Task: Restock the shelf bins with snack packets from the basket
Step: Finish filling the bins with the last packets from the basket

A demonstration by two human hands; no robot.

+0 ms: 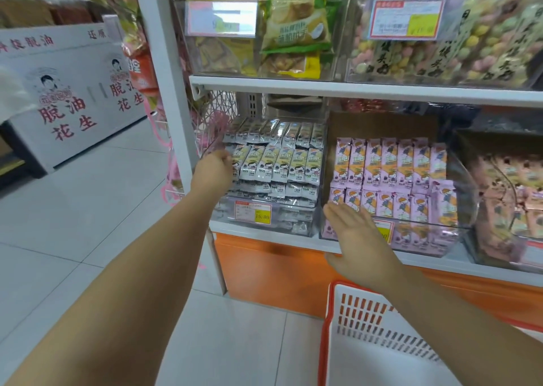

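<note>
A clear shelf bin [318,224] on the lower shelf holds rows of white-and-yellow snack packets [279,162]. My left hand [213,169] reaches into its left end, fingertips at the leftmost packets; whether it grips one is hidden. To the right, another clear bin [458,227] holds purple-and-orange snack packets [390,165]. My right hand [355,238] hovers flat in front of that bin with fingers straight, holding nothing. A white basket with an orange rim [324,327] stands on the floor below my right arm; its visible inside shows no packets.
The upper shelf [352,87] carries clear bins of yellow and green snack bags [293,24] and pastel puffed snacks [458,41]. Pink packets [511,191] fill a bin at far right. White cartons with red lettering [70,97] stand on the tiled floor at left.
</note>
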